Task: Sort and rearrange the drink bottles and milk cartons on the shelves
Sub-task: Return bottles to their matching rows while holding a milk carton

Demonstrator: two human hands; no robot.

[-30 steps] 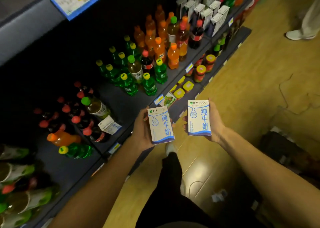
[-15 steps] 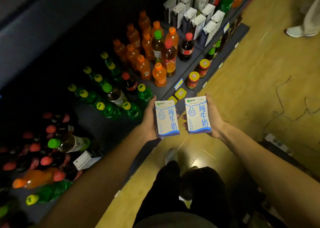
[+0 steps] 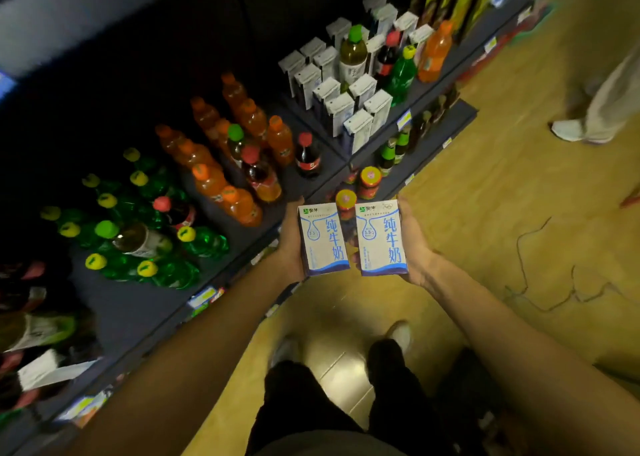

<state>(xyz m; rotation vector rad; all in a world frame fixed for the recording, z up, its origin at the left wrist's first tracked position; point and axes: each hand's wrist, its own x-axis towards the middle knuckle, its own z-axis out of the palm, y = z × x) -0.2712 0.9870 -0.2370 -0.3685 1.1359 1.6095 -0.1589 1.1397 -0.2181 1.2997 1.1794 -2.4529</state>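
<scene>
My left hand (image 3: 291,241) grips a white and blue milk carton (image 3: 322,239) and my right hand (image 3: 414,244) grips a second, matching carton (image 3: 381,237). Both are held upright, side by side, just off the front edge of the dark shelf (image 3: 242,244). On that shelf stand green bottles with yellow caps (image 3: 138,210), orange soda bottles (image 3: 239,199), a cola bottle (image 3: 307,156) and, further right, a cluster of white milk cartons (image 3: 346,88) mixed with a tea bottle (image 3: 352,52), a green bottle (image 3: 401,71) and an orange bottle (image 3: 434,52).
A lower shelf (image 3: 433,137) carries red-lidded jars (image 3: 369,180) and small green bottles (image 3: 391,151). Another person's leg and white shoe (image 3: 585,123) stand on the wooden floor at the right. My own legs and shoes (image 3: 346,379) are below. A cable (image 3: 526,244) lies on the floor.
My view has swung to the right along the shelf, bringing the group of milk cartons nearer. Both hands still hold their cartons, now closer together.
</scene>
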